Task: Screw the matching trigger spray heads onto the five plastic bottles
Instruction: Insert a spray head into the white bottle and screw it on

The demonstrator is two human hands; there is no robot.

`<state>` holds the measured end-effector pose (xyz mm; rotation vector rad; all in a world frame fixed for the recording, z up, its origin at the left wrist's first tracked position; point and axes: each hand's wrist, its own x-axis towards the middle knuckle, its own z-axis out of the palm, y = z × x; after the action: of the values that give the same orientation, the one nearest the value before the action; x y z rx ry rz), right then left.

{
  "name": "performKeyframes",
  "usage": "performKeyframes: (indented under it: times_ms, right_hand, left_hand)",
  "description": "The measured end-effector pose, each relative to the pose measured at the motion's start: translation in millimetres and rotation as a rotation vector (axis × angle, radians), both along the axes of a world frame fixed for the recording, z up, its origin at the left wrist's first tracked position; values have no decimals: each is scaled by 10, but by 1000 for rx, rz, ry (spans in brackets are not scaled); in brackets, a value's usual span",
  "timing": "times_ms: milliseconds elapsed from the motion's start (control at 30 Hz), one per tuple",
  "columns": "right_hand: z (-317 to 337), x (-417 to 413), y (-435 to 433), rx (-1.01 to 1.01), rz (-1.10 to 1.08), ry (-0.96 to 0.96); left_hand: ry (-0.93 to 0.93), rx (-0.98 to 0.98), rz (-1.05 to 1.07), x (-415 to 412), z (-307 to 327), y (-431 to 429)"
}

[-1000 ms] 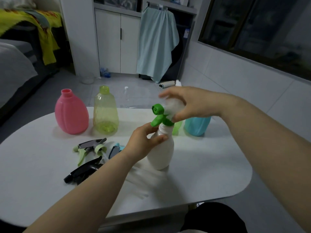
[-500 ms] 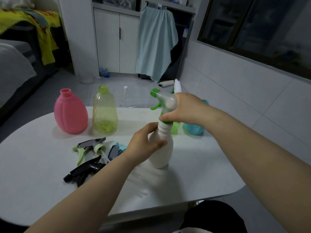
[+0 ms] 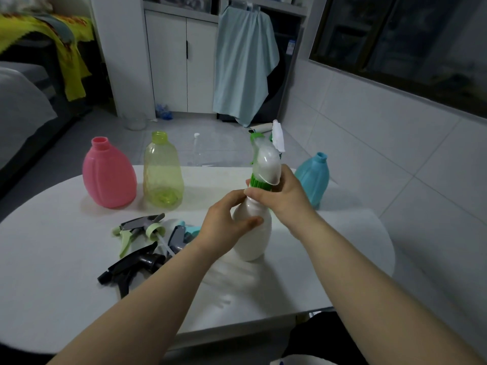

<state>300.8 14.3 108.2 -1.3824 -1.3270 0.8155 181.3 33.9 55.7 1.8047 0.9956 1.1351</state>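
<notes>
Right hand (image 3: 286, 197) lower; three loose spray heads (image 3: 142, 243).

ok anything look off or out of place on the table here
Nothing stands out. The pink, yellow and blue bottles stand upright and uncapped on the table; the loose spray heads lie in a jumble, with no spill. The left hand steadies the white bottle; the right hand is at its green collar.

White oval table (image 3: 52, 259) in foreground. Beyond it, tiled floor (image 3: 224, 148). White two-door cabinet (image 3: 181, 61) against far wall; pale blue cloth (image 3: 245, 61) hanging just beside it, over a dark opening. Yellow blanket (image 3: 66, 43) draped at upper left, above grey bedding (image 3: 21, 106). Dark window (image 3: 408, 35) at upper right, set in white tiled wall (image 3: 395, 143). Clear container (image 3: 135, 121) on floor near cabinet.
</notes>
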Motion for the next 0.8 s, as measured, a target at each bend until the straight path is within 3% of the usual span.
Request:
performKeyframes:
  times_ms: [233, 433, 633, 800]
  right_hand:
    - [24, 96, -55, 94, 158, 105]
    - [-20, 130, -42, 115, 135, 129]
    - [-58, 165, 2, 150, 111, 148]
    - [-67, 205, 34, 78, 155, 159]
  left_hand:
    - [17, -4, -19, -11, 19, 34]
    - [71, -242, -312, -173, 95, 111]
    - [197, -29, 158, 70, -29, -137]
    - [134, -78, -185, -54, 70, 66]
